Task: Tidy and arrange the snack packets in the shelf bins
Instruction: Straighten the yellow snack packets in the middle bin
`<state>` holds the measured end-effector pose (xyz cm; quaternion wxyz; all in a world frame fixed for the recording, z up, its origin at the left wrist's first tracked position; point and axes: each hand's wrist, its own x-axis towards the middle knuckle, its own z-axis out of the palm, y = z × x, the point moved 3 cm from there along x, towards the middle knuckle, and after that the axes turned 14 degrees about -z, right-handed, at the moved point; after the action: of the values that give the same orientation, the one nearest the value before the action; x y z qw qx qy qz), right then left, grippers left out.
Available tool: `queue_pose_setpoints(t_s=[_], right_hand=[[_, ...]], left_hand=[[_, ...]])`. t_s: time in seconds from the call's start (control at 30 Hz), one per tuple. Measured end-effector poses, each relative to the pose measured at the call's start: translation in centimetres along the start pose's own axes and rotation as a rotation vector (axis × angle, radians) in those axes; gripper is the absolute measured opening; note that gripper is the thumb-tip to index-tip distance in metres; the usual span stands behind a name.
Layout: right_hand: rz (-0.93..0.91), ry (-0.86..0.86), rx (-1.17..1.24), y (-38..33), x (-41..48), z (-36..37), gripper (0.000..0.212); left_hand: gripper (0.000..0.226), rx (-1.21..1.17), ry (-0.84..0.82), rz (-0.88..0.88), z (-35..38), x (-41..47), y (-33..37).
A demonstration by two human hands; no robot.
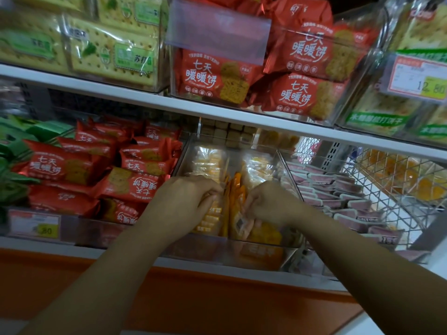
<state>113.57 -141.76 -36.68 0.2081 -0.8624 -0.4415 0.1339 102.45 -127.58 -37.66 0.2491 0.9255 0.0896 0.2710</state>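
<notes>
I am watching: left hand [183, 201] gripping yellow packet [211, 213] | right hand [271, 204] pinching orange packet [238, 215] | both reaching inside clear bin [205, 247]

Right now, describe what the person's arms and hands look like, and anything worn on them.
The left arm and right arm are bare along all that shows, with no sleeves in view. The left hand and right hand wear no gloves. No watch, bracelet or band shows at either wrist, and no ring on the visible fingers, though some fingertips are hidden.
</notes>
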Motion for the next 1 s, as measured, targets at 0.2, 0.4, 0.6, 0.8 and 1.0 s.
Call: queue_pose_setpoints(t_s=[0.2, 0.4, 0.6, 0.8, 1.0], right_hand=[[-0.033, 0.245, 0.267, 0.2, -2.1, -2.2, 0.012], [-0.071, 0.431, 0.670, -1.0, -4.6, -2.6, 0.012], [-0.151, 0.412, 0.997, -3.2, -5.9, -3.1, 0.007], [-0.247, 0.516, 0.196, -2.2, -6.5, -5.5, 0.047], [-0.384, 0.463, 0.163, -2.0, -6.3, -5.4, 0.051]], left_hand=[[0.022, 0.008, -0.033, 0.002, 0.7, -0.1, 0.4], [0.070, -0.058, -0.242, -0.085, 1.0, -0.7, 2.5], [0.041, -0.222, -0.037, 0.013, 0.7, -0.7, 4.0], [0.020, -0.556, -0.067, -0.141, 0.3, 0.5, 3.3], [0.017, -0.520, -0.140, -0.116, 1.4, 0.3, 5.1]])
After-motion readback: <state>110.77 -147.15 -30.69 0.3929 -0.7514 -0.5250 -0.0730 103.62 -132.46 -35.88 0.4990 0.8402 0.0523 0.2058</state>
